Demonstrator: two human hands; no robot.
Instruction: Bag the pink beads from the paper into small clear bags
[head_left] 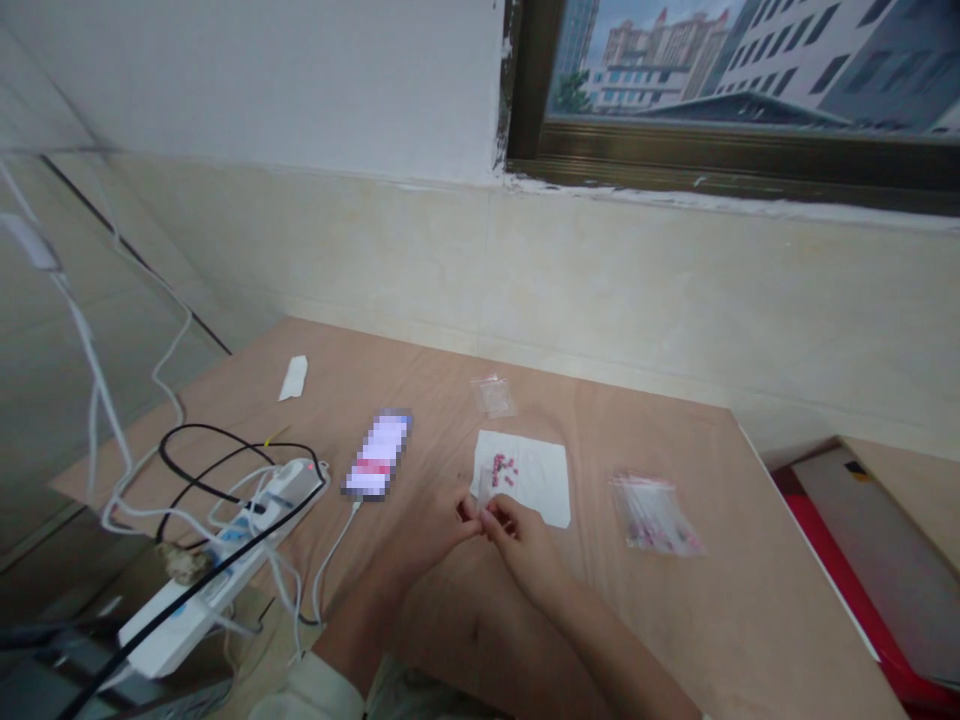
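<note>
1. At lower centre of the frame, we have the left hand (439, 530) and the right hand (521, 540) closed to a narrow pinch, their fingertips meeting on what looks like a small clear plastic bag (487, 486), though the thin film is hard to make out.
2. Right beside that bag, small pink pieces (504, 470) lie loose on a white paper sheet (544, 490).
3. Here's the danger, folks: one fumbled pinch or a brush of the sheet could scatter those pieces across the table.
4. Over on the left, a phone (377, 455), a white charging cable (334, 565) and a power strip (225, 570) crowd in, and a snagged wrist could drag them.
5. Open plywood tabletop (675, 640) gives us room at lower right, past a bag of pink-and-white items (656, 515), but the table's right edge (810, 560) is a drop-off for anything that rolls.
</note>
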